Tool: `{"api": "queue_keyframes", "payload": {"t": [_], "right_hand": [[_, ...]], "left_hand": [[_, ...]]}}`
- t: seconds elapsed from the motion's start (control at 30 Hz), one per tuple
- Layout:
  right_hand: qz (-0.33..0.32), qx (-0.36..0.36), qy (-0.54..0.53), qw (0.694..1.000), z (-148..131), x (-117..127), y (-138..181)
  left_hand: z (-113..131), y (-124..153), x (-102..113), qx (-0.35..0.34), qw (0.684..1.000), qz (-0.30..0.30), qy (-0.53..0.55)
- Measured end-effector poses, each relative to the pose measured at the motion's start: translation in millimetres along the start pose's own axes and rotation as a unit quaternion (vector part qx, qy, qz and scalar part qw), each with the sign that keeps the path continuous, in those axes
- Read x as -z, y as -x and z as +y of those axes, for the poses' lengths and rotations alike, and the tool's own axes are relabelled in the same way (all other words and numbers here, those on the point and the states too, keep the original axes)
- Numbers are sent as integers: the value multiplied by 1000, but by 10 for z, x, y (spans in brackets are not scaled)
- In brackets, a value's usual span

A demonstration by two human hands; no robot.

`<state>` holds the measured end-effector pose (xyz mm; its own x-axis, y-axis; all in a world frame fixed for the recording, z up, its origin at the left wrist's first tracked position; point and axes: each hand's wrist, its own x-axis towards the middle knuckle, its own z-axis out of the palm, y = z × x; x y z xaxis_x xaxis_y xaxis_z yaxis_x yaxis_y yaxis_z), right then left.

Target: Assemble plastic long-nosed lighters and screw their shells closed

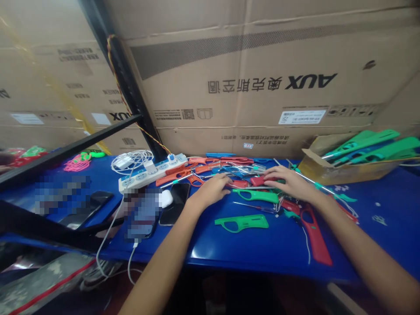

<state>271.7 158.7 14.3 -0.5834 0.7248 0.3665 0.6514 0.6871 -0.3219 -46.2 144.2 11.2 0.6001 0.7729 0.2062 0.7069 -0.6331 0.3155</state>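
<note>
My left hand [215, 189] rests over the left side of a heap of lighter parts, its bent fingers apart and nothing visible in them. To the right, my right hand [290, 179] has its fingers and thumb about a red lighter shell [257, 180]; part of the shell is hidden under them. Just below lie a green lighter shell [257, 195] and a thin screwdriver [254, 206]. Nearer the front edge is another green lighter half [243, 223]. A red lighter shell [316, 240] lies beside my right forearm. Orange lighter pieces [179, 174] are left of the heap.
A white power strip [152, 173] and coiled white cable stand at the left, near phones [175, 203] and a white earphone case [166, 198]. An open carton [354, 173] holds green lighters at the right. Large cardboard boxes [262, 57] rise behind the blue table [210, 249].
</note>
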Motion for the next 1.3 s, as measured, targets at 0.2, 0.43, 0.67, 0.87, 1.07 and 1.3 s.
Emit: {"api": "queue_keyframes", "payload": {"t": [0.2, 0.43, 0.67, 0.87, 1.07, 1.3], "right_hand": [[-17, 14, -12, 1000, -73, -85, -18], [70, -50, 23, 996, 17, -25, -15], [58, -63, 54, 995, 304, 3, -83], [-90, 47, 39, 994, -22, 30, -283], [-81, 26, 122, 989, -125, -98, -233], [-45, 6, 132, 990, -260, -14, -254]], "left_hand": [[-81, -3, 11, 2, 1000, 16, -15], [-84, -29, 54, 45, 995, 80, -34], [-246, 25, 241, 139, 961, 230, -61], [-318, 84, 319, 169, 939, 293, -70], [-251, 47, 261, 87, 971, 220, -34], [-153, 10, 203, 18, 984, 177, 7]]}}
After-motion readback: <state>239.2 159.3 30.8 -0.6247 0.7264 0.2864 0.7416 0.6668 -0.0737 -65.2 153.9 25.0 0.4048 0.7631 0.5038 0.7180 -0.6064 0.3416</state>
